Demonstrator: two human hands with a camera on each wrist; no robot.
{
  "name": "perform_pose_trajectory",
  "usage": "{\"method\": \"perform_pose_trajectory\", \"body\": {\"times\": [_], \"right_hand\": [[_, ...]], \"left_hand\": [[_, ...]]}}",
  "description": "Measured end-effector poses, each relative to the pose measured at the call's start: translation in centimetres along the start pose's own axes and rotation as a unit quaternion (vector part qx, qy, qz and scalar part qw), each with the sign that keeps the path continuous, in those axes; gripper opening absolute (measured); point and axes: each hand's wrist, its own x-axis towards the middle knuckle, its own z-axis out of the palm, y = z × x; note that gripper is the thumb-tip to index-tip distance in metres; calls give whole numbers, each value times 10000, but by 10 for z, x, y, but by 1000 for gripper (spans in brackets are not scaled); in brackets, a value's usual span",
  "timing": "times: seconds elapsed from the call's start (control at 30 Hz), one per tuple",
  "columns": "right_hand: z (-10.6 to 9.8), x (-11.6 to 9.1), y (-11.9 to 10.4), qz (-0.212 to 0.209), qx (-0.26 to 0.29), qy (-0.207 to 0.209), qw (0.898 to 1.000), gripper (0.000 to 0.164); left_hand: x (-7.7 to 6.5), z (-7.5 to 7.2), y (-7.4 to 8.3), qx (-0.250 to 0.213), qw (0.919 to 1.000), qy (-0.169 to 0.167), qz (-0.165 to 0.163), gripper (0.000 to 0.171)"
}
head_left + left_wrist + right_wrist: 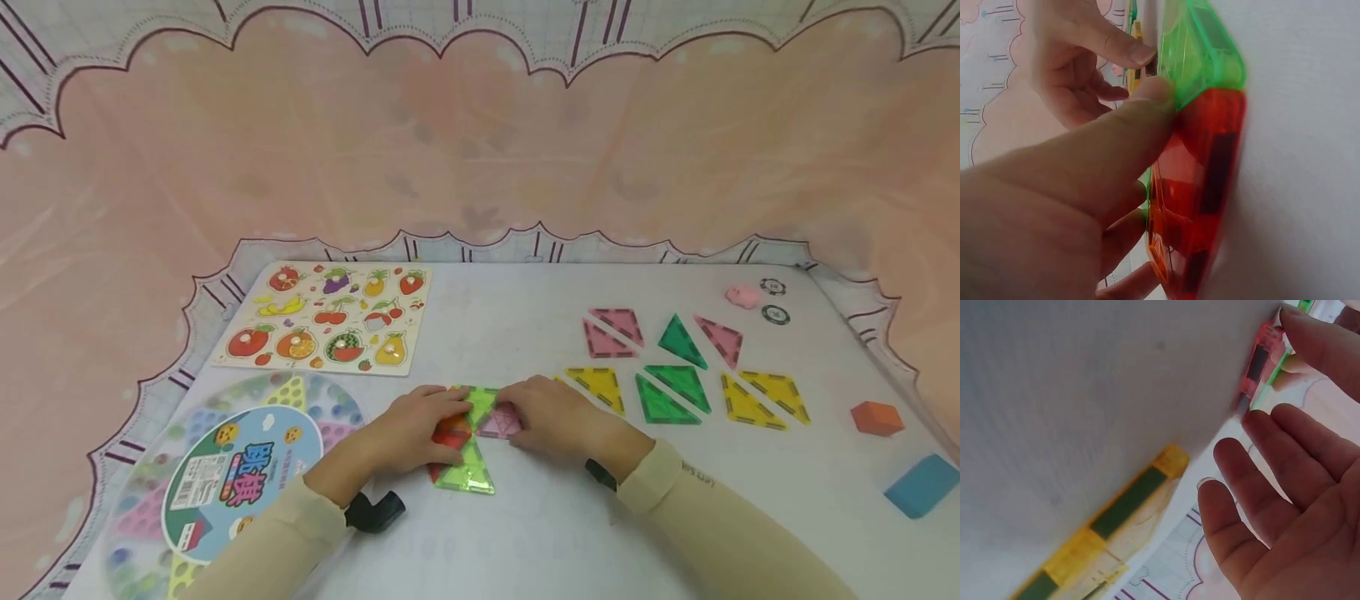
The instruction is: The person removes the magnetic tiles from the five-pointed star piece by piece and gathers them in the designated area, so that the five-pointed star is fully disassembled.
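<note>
Mid-table, translucent magnetic tiles meet at their points: a light green triangle (pixel 468 473) nearest me, another light green one (pixel 482 402) on the far side, red (pixel 1191 162) and orange (pixel 1157 240) ones at left, and a pink triangle (pixel 501 423) at right. My left hand (pixel 411 429) holds the red and orange side, its thumb (pixel 1129 134) on the red tile beside the green corner and its fingers round the far edge. With thumb and forefinger my right hand (pixel 551 417) pinches the pink tile by its outer edge; the other fingers (pixel 1241 481) are spread apart.
Yellow (pixel 596 387), green (pixel 675 396) and pink (pixel 611 333) triangles lie to the right. A fruit puzzle board (pixel 352 292) and a round board-game package (pixel 281 442) are at left. Orange (pixel 877 418) and blue (pixel 922 486) blocks sit at the right edge.
</note>
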Motion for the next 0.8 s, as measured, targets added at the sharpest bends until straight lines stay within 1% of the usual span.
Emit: {"method": "perform_pose_trajectory", "body": {"times": [0.17, 0.37, 0.47, 0.6, 0.67, 0.8], "right_hand": [[-4, 2, 2, 41, -58, -118, 9999, 52], [-10, 4, 11, 39, 351, -462, 9983, 48], [-15, 8, 18, 85, 531, -413, 9977, 41], [-20, 12, 27, 44, 512, -192, 9985, 32], [-22, 14, 29, -3, 428, -217, 9988, 35], [-25, 19, 32, -63, 383, -446, 9983, 46]], "left_hand": [[0, -1, 4, 168, 9999, -20, 1, 66], [2, -3, 5, 288, 9994, -135, -96, 66], [2, -3, 5, 250, 9995, -166, -90, 65], [1, -3, 5, 212, 9996, -162, -19, 65], [0, -3, 6, 199, 9997, -150, -5, 65], [-1, -4, 6, 215, 9997, -119, 0, 65]]}}
